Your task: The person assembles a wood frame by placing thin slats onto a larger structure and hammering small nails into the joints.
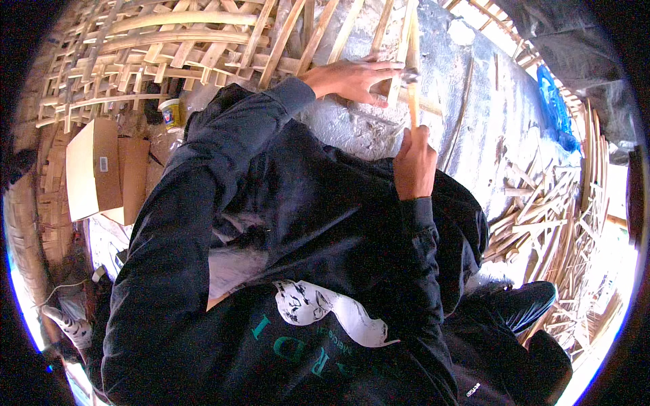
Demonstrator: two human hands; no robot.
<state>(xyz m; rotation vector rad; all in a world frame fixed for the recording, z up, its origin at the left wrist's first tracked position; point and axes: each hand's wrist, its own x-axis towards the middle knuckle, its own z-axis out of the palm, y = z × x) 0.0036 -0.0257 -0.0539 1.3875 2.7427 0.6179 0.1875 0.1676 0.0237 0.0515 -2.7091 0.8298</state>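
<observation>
My left hand [352, 80] lies at the right edge of a woven lattice of pale bamboo strips [196, 37], fingers stretched out and apart. Its fingertips touch an upright strip [402, 57] of the lattice. My right hand [415, 162] is closed round the light wooden handle of a hammer [414, 108]. The hammer's small dark head, blurred, sits beside the left fingertips, against the strips. A short crosswise strip [428, 105] runs just behind the handle. Under both hands is a worn, silvery-grey sheet [460, 88].
An open cardboard box [95, 169] and a yellow-and-white tub [170, 115] stand at the left. Loose split bamboo strips [542, 216] lie heaped at the right. A blue plastic bag [555, 111] hangs at the far right. At the lower left a patterned foot covering [71, 325] shows.
</observation>
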